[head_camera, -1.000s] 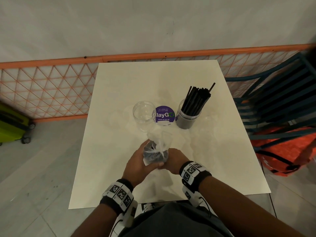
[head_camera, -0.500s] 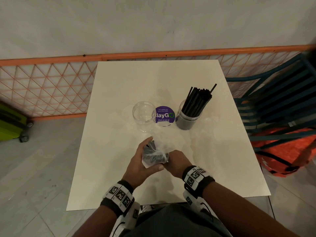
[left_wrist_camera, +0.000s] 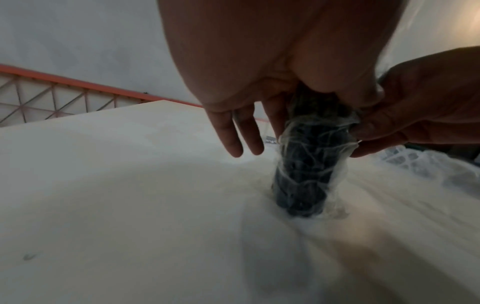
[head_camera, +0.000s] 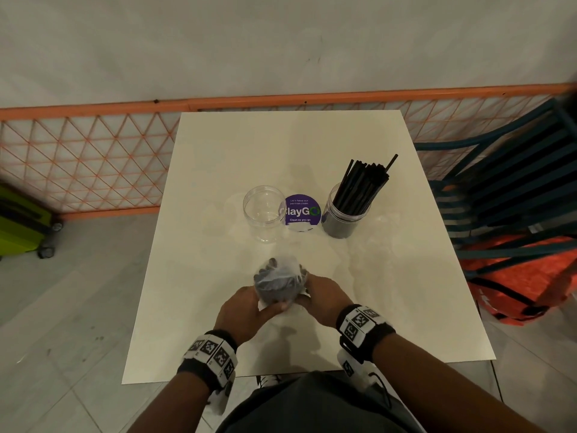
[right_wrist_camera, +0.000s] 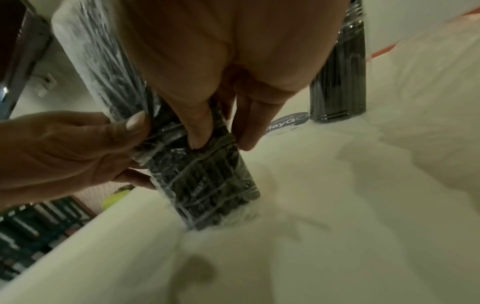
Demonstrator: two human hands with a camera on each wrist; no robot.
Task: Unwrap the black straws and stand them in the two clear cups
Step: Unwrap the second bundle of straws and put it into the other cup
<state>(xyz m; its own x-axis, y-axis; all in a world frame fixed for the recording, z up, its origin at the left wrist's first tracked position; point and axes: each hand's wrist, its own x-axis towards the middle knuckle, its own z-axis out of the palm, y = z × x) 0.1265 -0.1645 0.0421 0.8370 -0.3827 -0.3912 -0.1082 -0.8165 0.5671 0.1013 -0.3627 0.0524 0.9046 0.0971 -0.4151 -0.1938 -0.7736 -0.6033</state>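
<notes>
A bundle of black straws in a clear plastic wrapper [head_camera: 278, 284] stands upright on the white table [head_camera: 218, 151], its foot on the tabletop [left_wrist_camera: 301, 197]. My left hand [head_camera: 260, 309] grips its left side, with the thumb pinching the wrapper [right_wrist_camera: 135, 123]. My right hand [head_camera: 315, 295] holds the right side, thumb and fingers pinching the plastic [right_wrist_camera: 197, 133]. Beyond the bundle stands an empty clear cup [head_camera: 265, 214]. Another clear cup [head_camera: 343, 218], to its right, is filled with loose black straws [head_camera: 363, 182].
A round purple sticker [head_camera: 302, 210] lies between the two cups. An orange lattice fence [head_camera: 93, 157] runs behind the table. A dark slatted chair [head_camera: 515, 182] and an orange bag [head_camera: 524, 285] are at the right; a green suitcase [head_camera: 22, 223] is at the left.
The wrapper's loose top, which stood up above the bundle, now lies crumpled down around the straw ends. Both hands keep their hold at about the same spot.
</notes>
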